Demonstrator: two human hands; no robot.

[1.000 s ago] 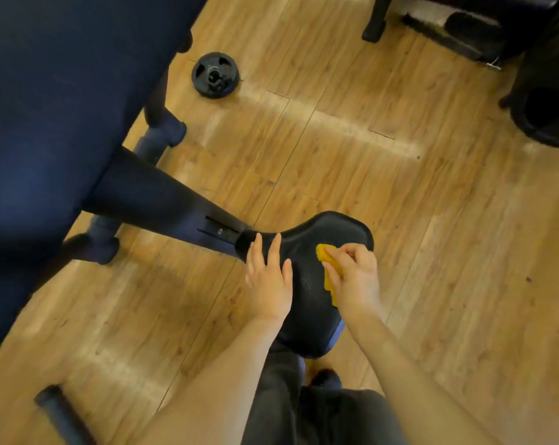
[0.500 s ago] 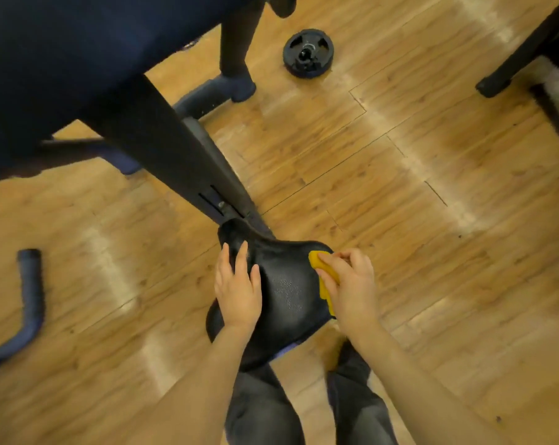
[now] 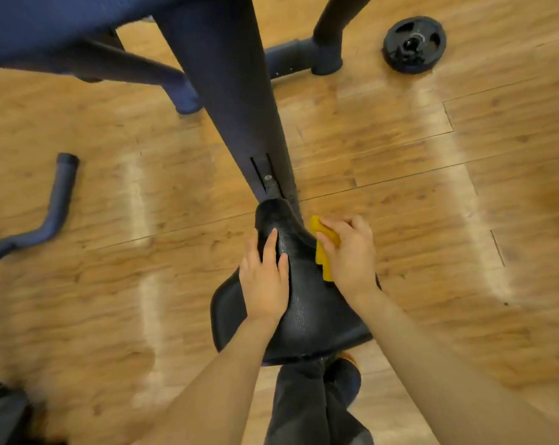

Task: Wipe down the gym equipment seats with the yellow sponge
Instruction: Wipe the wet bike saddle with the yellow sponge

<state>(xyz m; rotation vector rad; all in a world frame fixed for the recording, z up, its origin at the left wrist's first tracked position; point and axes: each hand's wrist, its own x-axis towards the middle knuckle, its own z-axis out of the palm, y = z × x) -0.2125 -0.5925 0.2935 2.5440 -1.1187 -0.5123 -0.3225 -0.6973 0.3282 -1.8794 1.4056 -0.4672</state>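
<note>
A black textured bike saddle fills the lower middle of the head view, its narrow nose pointing away from me. My left hand lies flat on the saddle's left side, fingers straight toward the nose. My right hand grips the yellow sponge and presses it against the saddle's right edge near the nose. Part of the sponge is hidden under my fingers.
The dark blue frame post runs from the saddle nose up to the machine body. Base feet stand on the wooden floor. A black weight plate lies at upper right, a handlebar at left. My legs are below the saddle.
My view swung round the saddle, so the frame post now points straight away. My right hand with the sponge shifted forward along the right edge toward the nose; my left hand stayed flat.
</note>
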